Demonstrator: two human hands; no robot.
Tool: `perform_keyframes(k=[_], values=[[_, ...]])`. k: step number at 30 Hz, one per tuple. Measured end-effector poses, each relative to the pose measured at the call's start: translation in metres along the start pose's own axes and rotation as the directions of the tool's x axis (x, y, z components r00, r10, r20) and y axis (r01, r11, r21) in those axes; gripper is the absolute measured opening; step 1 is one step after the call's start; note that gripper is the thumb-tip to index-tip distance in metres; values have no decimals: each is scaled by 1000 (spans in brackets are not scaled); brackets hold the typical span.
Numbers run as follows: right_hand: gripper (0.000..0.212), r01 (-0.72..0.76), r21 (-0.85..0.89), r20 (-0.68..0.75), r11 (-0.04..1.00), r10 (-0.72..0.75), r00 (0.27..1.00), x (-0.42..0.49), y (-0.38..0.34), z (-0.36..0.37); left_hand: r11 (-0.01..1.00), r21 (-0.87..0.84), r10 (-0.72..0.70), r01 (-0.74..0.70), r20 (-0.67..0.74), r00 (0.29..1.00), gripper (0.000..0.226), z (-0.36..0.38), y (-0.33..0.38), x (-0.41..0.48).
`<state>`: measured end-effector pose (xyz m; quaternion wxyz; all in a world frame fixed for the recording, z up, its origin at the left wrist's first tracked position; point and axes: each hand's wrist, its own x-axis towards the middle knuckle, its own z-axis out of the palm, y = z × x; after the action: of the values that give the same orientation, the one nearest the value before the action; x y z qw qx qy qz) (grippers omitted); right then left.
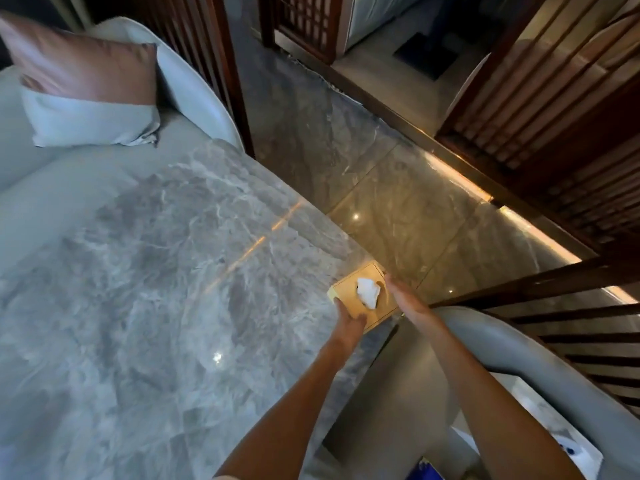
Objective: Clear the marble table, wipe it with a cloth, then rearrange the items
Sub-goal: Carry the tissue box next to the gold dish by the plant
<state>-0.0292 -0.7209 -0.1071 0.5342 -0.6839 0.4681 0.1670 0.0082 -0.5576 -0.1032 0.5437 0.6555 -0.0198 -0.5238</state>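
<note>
A square wooden tissue box [375,308] with a white tissue [368,292] sticking out of its top sits at the right edge of the grey marble table [145,271]. My left hand [348,323] grips the box's near left corner. Along the box's right side lies my right hand [403,296], fingers stretched and touching it. Both arms reach in from the bottom of the view.
A pale curved sofa [31,188] with a pink and pale blue cushion [86,88] borders the table on the far left. A grey curved seat [519,358] lies at the right, with white items on it. Polished stone floor [398,188] and dark wooden slatted screens [554,140] lie beyond.
</note>
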Motion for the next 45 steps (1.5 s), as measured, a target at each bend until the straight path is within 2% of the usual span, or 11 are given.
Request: perform_keyframes(k=[3, 7, 11, 15, 19, 24, 28, 33, 36, 41, 45], values=[[51, 18, -10, 12, 1000, -18, 1000, -2, -4, 6, 983, -185, -14, 8, -35, 999, 78, -2, -1, -1], [55, 73, -66, -10, 995, -74, 997, -18, -17, 43, 977, -201, 30, -66, -177, 984, 65, -41, -15, -23], [59, 152, -65, 151, 986, -141, 978, -42, -29, 130, 962, -234, 43, -141, -380, 924, 66, -114, -35, -80], [38, 216, -28, 335, 976, -195, 922, -96, -36, 245, 940, -290, -23, -180, -579, 815, 35, -197, -78, -155], [24, 180, 12, 452, 984, -166, 876, -164, -30, 351, 939, -326, -157, -109, -690, 707, 44, -266, -136, -252], [65, 83, -44, 645, 996, -35, 764, -255, -6, 458, 922, -352, -186, -162, -769, 612, 53, -313, -206, -383], [54, 206, -229, 748, 951, 37, 663, -322, 26, 532, 875, -429, -299, -226, -844, 446, 69, -320, -281, -473], [51, 335, -345, 823, 877, 111, 557, -405, 75, 626, 755, -529, -508, -389, -846, 165, 53, -304, -383, -558], [51, 403, -414, 827, 817, 152, 542, -449, 108, 672, 712, -561, -604, -422, -796, 39, 47, -299, -435, -597], [45, 477, -460, 832, 749, 175, 527, -503, 148, 735, 695, -579, -662, -426, -747, -65, 43, -308, -500, -648], [52, 504, -458, 832, 732, 154, 533, -534, 171, 783, 688, -576, -671, -442, -737, -84, 31, -334, -545, -681]])
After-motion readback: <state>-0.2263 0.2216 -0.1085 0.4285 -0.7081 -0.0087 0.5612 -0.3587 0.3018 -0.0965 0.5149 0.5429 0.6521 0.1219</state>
